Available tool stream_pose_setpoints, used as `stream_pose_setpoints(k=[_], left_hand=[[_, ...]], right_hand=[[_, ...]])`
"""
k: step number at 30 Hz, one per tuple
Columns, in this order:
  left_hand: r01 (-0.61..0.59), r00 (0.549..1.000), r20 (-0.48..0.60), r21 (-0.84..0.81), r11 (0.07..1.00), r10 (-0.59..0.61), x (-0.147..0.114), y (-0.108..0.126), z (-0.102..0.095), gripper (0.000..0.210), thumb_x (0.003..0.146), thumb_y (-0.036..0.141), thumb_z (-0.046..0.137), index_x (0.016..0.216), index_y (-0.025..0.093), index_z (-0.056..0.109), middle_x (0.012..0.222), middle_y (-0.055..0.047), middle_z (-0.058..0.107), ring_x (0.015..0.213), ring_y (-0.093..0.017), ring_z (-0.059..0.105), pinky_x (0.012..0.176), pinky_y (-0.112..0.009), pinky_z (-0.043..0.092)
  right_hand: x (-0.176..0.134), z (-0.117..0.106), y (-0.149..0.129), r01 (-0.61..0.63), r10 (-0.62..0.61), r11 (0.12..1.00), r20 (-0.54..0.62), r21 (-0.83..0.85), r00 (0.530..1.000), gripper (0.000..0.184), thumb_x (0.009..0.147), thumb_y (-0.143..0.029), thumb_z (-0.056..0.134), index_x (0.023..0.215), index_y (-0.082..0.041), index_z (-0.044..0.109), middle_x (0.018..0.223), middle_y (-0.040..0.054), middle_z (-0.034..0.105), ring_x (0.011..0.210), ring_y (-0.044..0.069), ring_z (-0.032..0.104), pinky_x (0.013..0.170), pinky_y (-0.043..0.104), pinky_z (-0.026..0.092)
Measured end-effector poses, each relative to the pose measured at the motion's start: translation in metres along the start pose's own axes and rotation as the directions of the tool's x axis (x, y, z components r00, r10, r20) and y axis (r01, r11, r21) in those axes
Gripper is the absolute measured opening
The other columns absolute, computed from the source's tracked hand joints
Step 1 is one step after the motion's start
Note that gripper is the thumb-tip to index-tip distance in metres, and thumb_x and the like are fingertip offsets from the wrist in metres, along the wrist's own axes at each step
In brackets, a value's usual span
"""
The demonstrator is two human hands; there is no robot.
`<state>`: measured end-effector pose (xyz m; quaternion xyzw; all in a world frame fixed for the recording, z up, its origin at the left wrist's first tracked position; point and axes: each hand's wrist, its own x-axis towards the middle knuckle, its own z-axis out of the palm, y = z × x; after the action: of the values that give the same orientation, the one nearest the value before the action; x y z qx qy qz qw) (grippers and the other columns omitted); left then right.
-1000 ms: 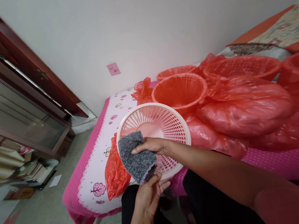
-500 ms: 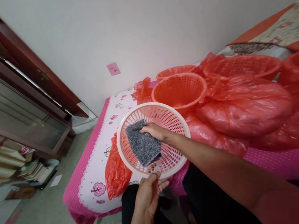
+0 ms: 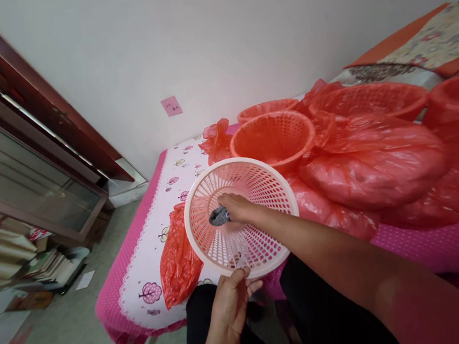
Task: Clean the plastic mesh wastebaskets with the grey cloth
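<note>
A pale pink plastic basket (image 3: 271,189) with slotted walls is tilted toward me in front of my lap. My left hand (image 3: 233,298) grips its near rim, thumb on top and fingers beneath. Inside the basket, my right hand (image 3: 237,207) is closed on a grey fuzzy cloth (image 3: 218,216); only a small bunched part of it shows, the rest being hidden by the hand. Left of the basket lies a crumpled red plastic bag (image 3: 178,260) on the bedspread.
Red baskets (image 3: 273,136) and filled red plastic bags (image 3: 373,166) crowd the right side of the bed (image 3: 141,270). A pink note (image 3: 171,105) is stuck on the wall. Books (image 3: 49,264) sit on the floor at left, near a glass-panelled door (image 3: 33,161).
The grey cloth, spread flat across the basket before, is now bunched in my right hand, which sits deeper in the basket. The basket has shifted slightly right, still in my left hand.
</note>
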<state>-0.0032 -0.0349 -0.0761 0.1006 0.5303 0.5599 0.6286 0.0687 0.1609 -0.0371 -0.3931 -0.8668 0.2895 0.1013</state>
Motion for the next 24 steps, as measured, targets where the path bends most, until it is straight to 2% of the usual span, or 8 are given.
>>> stream_pose_setpoints(k=[4,8,11,13,15,18,20,24], left_hand=[[-0.008,1.0,0.008,0.019,1.0,0.007,0.0,0.0,-0.002,0.029,0.067,0.011,0.077,0.094,0.013,0.067,0.086,-0.009,0.076,0.081,-0.023,0.073,0.081,-0.037,0.061],[-0.004,1.0,0.005,0.005,1.0,0.004,0.0,-0.001,-0.004,0.031,0.065,0.01,0.078,0.094,0.012,0.067,0.079,-0.006,0.074,0.07,-0.019,0.071,0.077,-0.036,0.061],[-0.01,1.0,-0.011,-0.016,1.0,0.009,0.0,-0.003,-0.004,0.021,0.064,0.009,0.078,0.081,0.013,0.065,0.071,-0.003,0.07,0.062,-0.016,0.066,0.078,-0.037,0.061],[-0.016,1.0,-0.016,-0.012,1.0,0.015,0.0,-0.006,-0.002,0.02,0.064,0.009,0.078,0.078,0.013,0.064,0.071,-0.002,0.069,0.062,-0.014,0.065,0.08,-0.036,0.061],[-0.028,0.999,-0.017,-0.003,1.0,0.028,0.001,-0.009,-0.001,0.02,0.065,0.009,0.078,0.079,0.013,0.065,0.073,-0.002,0.07,0.063,-0.014,0.065,0.08,-0.036,0.061],[-0.038,0.999,-0.027,0.008,0.999,0.038,0.002,-0.013,-0.002,0.019,0.066,0.009,0.077,0.08,0.012,0.066,0.075,-0.003,0.071,0.065,-0.015,0.066,0.078,-0.036,0.062],[-0.037,0.999,-0.032,0.017,0.999,0.038,0.003,-0.014,-0.004,0.018,0.067,0.008,0.076,0.081,0.012,0.067,0.076,-0.004,0.071,0.064,-0.015,0.066,0.076,-0.036,0.062],[-0.034,0.999,-0.009,0.021,0.999,0.034,0.004,-0.014,-0.007,0.019,0.069,0.01,0.075,0.086,0.012,0.067,0.077,-0.005,0.071,0.066,-0.017,0.068,0.074,-0.036,0.062]], right_hand=[[0.003,0.015,-0.001,0.033,-0.02,0.995,0.141,-0.091,0.99,0.041,0.072,-0.016,0.072,0.112,-0.013,0.069,0.119,0.0161,0.072,0.104,0.029,0.067,0.08,0.028,0.045],[0.001,0.011,0.004,0.063,-0.012,0.989,0.358,-0.134,0.934,0.032,0.056,-0.013,0.08,0.088,-0.012,0.076,0.08,0.0071,0.077,0.074,0.022,0.07,0.067,0.026,0.047],[-0.003,0.001,0.005,0.082,-0.029,0.991,0.422,-0.108,0.906,0.03,0.067,-0.033,0.079,0.087,-0.012,0.078,0.077,0.0077,0.077,0.067,0.02,0.069,0.061,0.025,0.047],[-0.007,-0.001,0.002,0.081,-0.029,0.989,0.38,-0.123,0.924,0.048,0.076,-0.054,0.071,0.098,-0.011,0.078,0.09,0.0125,0.079,0.073,0.021,0.072,0.063,0.026,0.049],[-0.01,0.003,-0.002,0.059,0.002,0.98,0.306,-0.189,0.952,0.059,0.081,-0.059,0.066,0.108,-0.008,0.076,0.102,0.0187,0.078,0.084,0.025,0.074,0.069,0.029,0.052],[-0.01,0.014,-0.01,0.013,0.062,0.956,0.245,-0.293,0.968,0.042,0.078,-0.034,0.074,0.108,-0.004,0.076,0.104,0.0252,0.076,0.094,0.033,0.074,0.077,0.035,0.055],[-0.009,0.018,-0.013,-0.002,0.073,0.948,0.211,-0.319,0.975,0.034,0.078,-0.02,0.072,0.108,-0.004,0.076,0.105,0.0265,0.076,0.1,0.036,0.073,0.082,0.039,0.054],[-0.007,0.017,-0.02,0.009,0.027,0.946,0.108,-0.323,0.994,0.035,0.09,-0.014,0.054,0.119,-0.005,0.071,0.121,0.0263,0.071,0.117,0.035,0.067,0.093,0.042,0.051]])
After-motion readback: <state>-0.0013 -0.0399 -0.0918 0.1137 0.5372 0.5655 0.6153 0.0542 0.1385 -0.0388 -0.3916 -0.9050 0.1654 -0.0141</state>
